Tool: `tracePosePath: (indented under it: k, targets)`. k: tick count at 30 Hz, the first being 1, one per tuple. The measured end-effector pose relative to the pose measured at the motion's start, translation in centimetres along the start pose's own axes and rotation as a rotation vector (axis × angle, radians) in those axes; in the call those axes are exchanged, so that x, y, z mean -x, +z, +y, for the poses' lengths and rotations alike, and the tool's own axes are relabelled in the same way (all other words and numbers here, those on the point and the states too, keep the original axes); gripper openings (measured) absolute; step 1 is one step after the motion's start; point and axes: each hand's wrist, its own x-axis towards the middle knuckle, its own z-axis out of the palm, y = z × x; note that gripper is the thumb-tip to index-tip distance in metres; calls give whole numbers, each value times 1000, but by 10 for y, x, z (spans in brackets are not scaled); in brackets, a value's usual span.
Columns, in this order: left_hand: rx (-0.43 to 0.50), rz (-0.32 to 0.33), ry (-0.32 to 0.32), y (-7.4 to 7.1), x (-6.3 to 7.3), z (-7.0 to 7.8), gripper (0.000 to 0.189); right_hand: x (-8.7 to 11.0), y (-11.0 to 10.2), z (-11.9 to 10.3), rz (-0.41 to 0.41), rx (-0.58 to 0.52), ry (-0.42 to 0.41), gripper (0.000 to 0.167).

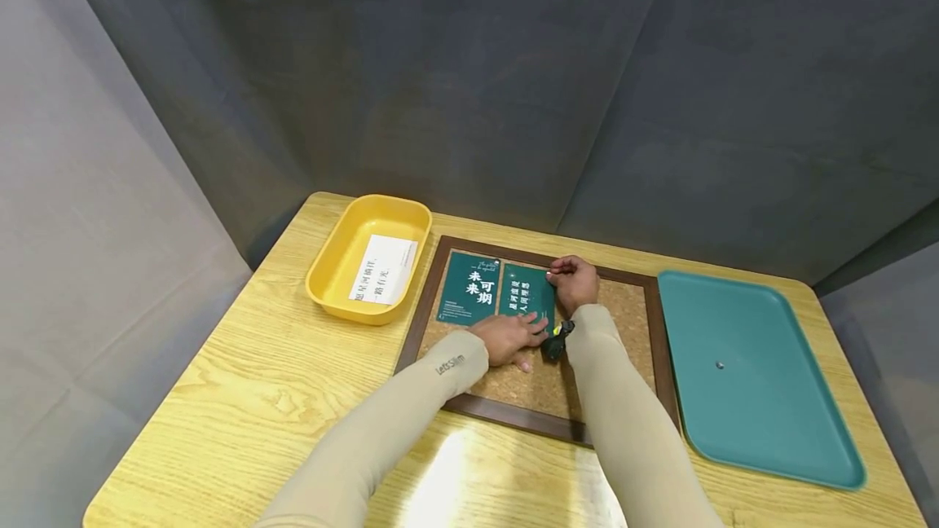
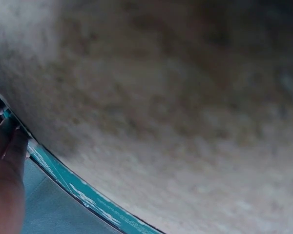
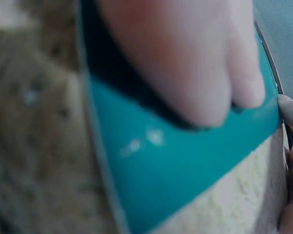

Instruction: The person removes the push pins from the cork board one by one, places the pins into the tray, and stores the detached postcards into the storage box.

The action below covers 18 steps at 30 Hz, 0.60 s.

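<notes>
A dark green card with white characters [image 1: 519,292] lies on a framed cork board [image 1: 623,324]. My left hand [image 1: 509,338] rests on its lower part with fingers spread, pressing it flat; in the right wrist view two of these fingers [image 3: 205,97] lie over the card. My right hand [image 1: 575,282] has thumb and fingertips together at the card's upper right corner, pinching something small that they hide; I cannot tell its kind. A second green card [image 1: 469,288] lies to the left, with a small dark spot at its upper right corner.
A yellow bin [image 1: 330,267] holding a white printed card [image 1: 384,270] stands left of the board. To the right is a teal tray [image 1: 748,324] with one small shiny piece [image 1: 720,365] on it. Grey curtains [image 1: 440,104] surround the wooden table [image 1: 242,398].
</notes>
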Motion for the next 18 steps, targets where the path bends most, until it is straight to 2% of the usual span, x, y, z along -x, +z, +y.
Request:
tracePosePath:
  k: [10, 18]
  targets:
    - [-4, -11, -9, -1, 0, 0, 71, 1, 1, 0, 13, -30, -13, 15]
    - [-10, -13, 0, -1, 0, 1, 71, 0, 0, 0, 23, 7, -19, 11]
